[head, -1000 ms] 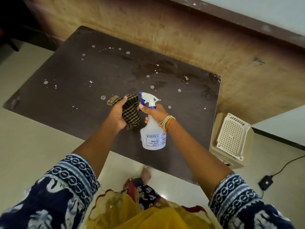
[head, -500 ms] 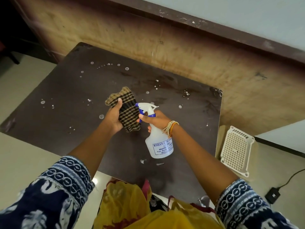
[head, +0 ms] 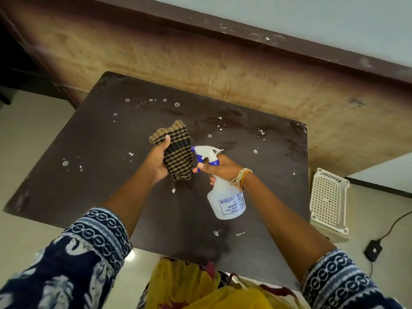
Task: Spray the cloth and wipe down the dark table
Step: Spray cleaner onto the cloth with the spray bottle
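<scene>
Above table (head: 93,152), cloth (head: 178,150), spray bottle (head: 225,197)

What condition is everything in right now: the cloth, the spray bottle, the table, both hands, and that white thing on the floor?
Checked cloth: bunched, held up above the table.
Spray bottle: tilted, nozzle aimed at the cloth.
Left hand: grips the cloth.
Right hand: holds the bottle neck, finger on the trigger.
Dark table: dotted with white droplets and smears.
White grille box: on the floor beside the table.
</scene>
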Demonstrator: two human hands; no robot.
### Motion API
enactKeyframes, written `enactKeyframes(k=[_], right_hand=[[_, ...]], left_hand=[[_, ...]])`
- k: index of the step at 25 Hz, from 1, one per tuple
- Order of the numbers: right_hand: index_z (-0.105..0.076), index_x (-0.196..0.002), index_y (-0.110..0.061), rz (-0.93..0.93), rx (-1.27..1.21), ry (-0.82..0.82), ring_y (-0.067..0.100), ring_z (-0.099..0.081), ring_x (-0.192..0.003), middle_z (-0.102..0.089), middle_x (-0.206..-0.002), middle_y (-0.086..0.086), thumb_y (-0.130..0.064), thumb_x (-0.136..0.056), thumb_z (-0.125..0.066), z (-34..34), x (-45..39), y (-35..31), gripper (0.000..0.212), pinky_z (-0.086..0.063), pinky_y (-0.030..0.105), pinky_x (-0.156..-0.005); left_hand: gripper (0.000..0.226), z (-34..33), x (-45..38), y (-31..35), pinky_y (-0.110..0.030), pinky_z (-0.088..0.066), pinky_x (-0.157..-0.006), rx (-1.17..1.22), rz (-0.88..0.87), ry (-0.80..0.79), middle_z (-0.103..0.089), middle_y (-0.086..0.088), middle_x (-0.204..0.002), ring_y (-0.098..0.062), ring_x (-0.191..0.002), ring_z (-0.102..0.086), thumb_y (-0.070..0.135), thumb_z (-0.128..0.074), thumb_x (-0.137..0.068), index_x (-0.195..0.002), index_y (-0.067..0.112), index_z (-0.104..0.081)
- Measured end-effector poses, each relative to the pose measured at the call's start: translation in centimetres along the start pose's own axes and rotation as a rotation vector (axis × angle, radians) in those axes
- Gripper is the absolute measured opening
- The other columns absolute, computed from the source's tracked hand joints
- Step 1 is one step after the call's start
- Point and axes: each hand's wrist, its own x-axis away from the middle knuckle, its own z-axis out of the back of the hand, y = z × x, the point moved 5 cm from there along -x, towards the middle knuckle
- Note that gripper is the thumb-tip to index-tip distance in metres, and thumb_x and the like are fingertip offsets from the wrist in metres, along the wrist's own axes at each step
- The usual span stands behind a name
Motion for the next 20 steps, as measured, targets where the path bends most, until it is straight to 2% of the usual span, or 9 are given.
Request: enactKeyframes(k=[5, 9, 13, 15, 17, 20], right_hand=[[-0.060, -0.106, -0.014, -0.004, -0.017, 0.057, 0.012, -0.052, -0.055, -0.069, -0.086, 0.005, -0.031, -0.093, -0.065, -0.5, -1.0, -0.6, 0.021, -0.054, 0.028, -0.058], [-0.060, -0.114, -0.016, 0.003, 0.014, 0.033, 0.011, -0.054, -0.054, -0.072, -0.092, 0.005, -0.029, -0.094, -0.064, -1.0, -1.5, -1.2, 0.025, -0.054, 0.029, -0.059], [-0.062, -0.111, -0.011, -0.016, 0.030, 0.037, 0.009, -0.055, -0.053, -0.069, -0.081, 0.001, -0.030, -0.094, -0.063, -1.2, -2.0, -1.5, 0.025, -0.054, 0.026, -0.057], [-0.060, -0.102, -0.014, -0.002, -0.009, 0.037, 0.009, -0.053, -0.052, -0.068, -0.083, 0.003, -0.028, -0.095, -0.062, -1.3, -2.2, -1.6, 0.016, -0.054, 0.027, -0.058], [-0.060, -0.099, -0.015, 0.005, -0.008, 0.049, 0.009, -0.053, -0.052, -0.067, -0.086, 0.005, -0.028, -0.094, -0.063, -1.2, -2.4, -1.7, 0.015, -0.054, 0.028, -0.059], [-0.060, -0.110, -0.018, 0.006, 0.047, 0.062, 0.013, -0.057, -0.057, -0.072, -0.099, 0.008, -0.031, -0.094, -0.062, -0.9, -2.5, -1.7, 0.021, -0.055, 0.031, -0.064]], left_hand=[[0.052, 1.0, -0.7, 1.6, -0.049, -0.053, -0.080, -0.002, 0.014, -0.004, -0.064, -0.018, -0.126, -0.033, -0.108, -0.066, 0.044, -0.052, -0.097, -0.132, 0.007, -0.056], [0.047, 1.7, -1.2, 2.5, -0.049, -0.053, -0.078, -0.013, 0.020, 0.000, -0.067, -0.017, -0.120, -0.033, -0.105, -0.066, 0.044, -0.054, -0.096, -0.126, 0.008, -0.059], [0.044, 1.9, -1.6, 2.9, -0.049, -0.054, -0.077, -0.030, 0.037, -0.001, -0.069, -0.016, -0.115, -0.033, -0.103, -0.068, 0.045, -0.055, -0.095, -0.121, 0.009, -0.062], [0.045, 1.9, -1.7, 2.9, -0.049, -0.053, -0.079, -0.034, 0.043, -0.006, -0.069, -0.016, -0.117, -0.033, -0.104, -0.067, 0.045, -0.055, -0.095, -0.121, 0.009, -0.062], [0.048, 1.9, -1.9, 3.0, -0.049, -0.053, -0.082, -0.036, 0.048, -0.011, -0.068, -0.016, -0.119, -0.033, -0.107, -0.066, 0.046, -0.055, -0.095, -0.124, 0.008, -0.061], [0.048, 2.0, -2.2, 2.9, -0.050, -0.053, -0.080, -0.039, 0.058, -0.001, -0.068, -0.017, -0.119, -0.034, -0.106, -0.066, 0.045, -0.058, -0.093, -0.124, 0.009, -0.060]])
